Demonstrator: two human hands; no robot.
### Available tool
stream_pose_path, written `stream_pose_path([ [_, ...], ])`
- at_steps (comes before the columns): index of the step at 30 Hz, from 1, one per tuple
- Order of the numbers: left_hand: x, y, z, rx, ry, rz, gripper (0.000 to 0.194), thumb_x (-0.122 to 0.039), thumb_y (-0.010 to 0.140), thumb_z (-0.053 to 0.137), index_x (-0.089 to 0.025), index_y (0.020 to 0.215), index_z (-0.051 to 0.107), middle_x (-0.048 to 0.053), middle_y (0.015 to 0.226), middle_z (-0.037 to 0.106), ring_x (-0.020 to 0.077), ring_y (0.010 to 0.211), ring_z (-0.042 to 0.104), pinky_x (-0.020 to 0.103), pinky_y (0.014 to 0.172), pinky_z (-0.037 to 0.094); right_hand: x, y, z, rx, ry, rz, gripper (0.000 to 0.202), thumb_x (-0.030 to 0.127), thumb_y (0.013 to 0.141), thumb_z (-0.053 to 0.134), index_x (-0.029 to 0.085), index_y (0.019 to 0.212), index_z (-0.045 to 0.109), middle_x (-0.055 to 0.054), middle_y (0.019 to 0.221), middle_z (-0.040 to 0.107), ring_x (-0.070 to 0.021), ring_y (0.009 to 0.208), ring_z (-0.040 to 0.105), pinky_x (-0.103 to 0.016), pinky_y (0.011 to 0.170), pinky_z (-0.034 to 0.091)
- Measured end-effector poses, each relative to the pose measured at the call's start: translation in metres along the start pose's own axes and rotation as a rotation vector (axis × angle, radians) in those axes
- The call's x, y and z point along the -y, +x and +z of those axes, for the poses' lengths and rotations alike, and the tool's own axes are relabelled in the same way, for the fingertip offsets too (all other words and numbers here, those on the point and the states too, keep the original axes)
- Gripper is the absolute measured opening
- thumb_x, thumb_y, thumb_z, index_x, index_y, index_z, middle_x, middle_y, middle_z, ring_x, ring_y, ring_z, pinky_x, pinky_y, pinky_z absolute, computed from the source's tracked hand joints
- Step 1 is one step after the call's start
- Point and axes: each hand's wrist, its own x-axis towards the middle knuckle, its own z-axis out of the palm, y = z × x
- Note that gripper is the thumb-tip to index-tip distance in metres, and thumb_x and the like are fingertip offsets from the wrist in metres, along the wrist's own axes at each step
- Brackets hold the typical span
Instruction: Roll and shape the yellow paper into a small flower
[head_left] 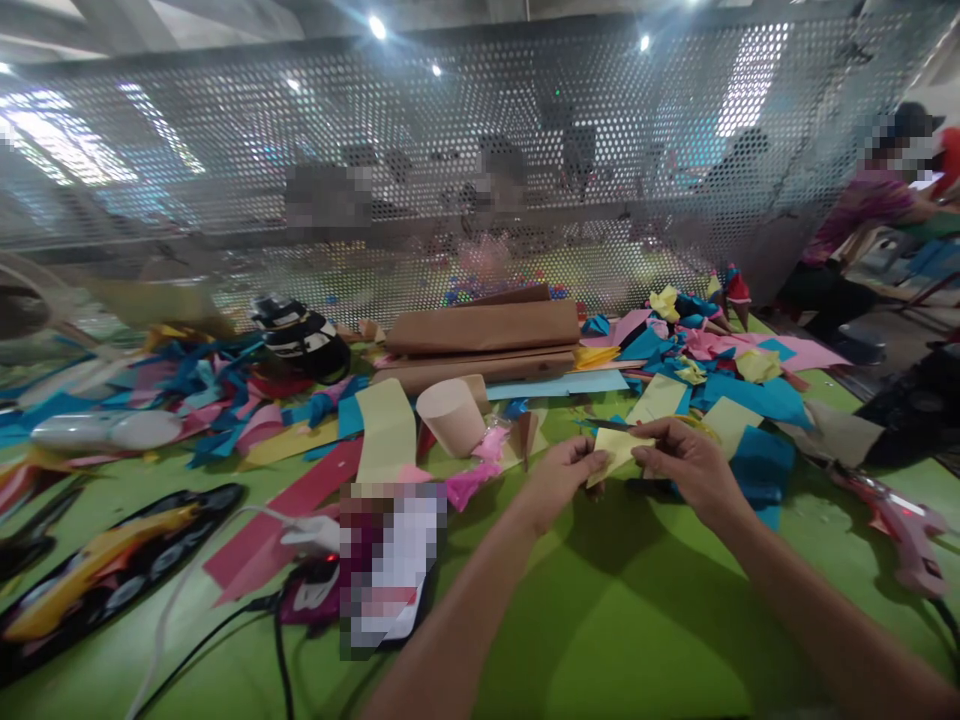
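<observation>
Between my two hands a small piece of pale yellow paper [616,452] is held a little above the green table [600,620]. My left hand [566,470] pinches its left edge with thumb and fingers. On the other side, my right hand [682,460] grips the right edge between thumb and forefinger. Behind the hands lie more yellow paper strips [660,400] and a dark blue paper piece [761,465]. Left of my left hand are a beige paper roll [450,415] and a crumpled pink paper piece [480,470].
A pink glue gun [896,525] lies at the right. On the left are a phone [394,570], a purple power strip [315,590] with cables and a black tray [120,570]. Folded brown paper [484,330] sits before a perforated metal screen [420,130]. A person [855,210] sits far right.
</observation>
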Motion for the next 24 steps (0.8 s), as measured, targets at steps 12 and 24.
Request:
stream_pose_path([
  [12, -0.006, 0.004, -0.021, -0.312, -0.083, 0.107, 0.031, -0.042, 0.077, 0.077, -0.015, 0.083, 0.063, -0.001, 0.069, 0.059, 0.0113, 0.062, 0.056, 0.024, 0.058, 0.044, 0.025, 0.002, -0.054, 0.015, -0.563, -0.106, 0.027, 0.045, 0.087, 0.067, 0.023, 0.1, 0.076, -0.007, 0.095, 0.076, -0.0253, 0.085, 0.068, -0.036, 0.074, 0.052],
  [24, -0.01, 0.001, -0.02, -0.289, -0.08, 0.153, 0.032, -0.043, 0.078, 0.077, -0.014, 0.084, 0.065, 0.001, 0.068, 0.065, 0.0123, 0.061, 0.061, 0.024, 0.059, 0.049, 0.001, -0.055, -0.081, 0.218, -1.242, -0.214, 0.038, 0.015, 0.09, 0.058, 0.029, 0.125, 0.065, -0.009, 0.128, 0.066, -0.0328, 0.117, 0.06, -0.049, 0.1, 0.046],
])
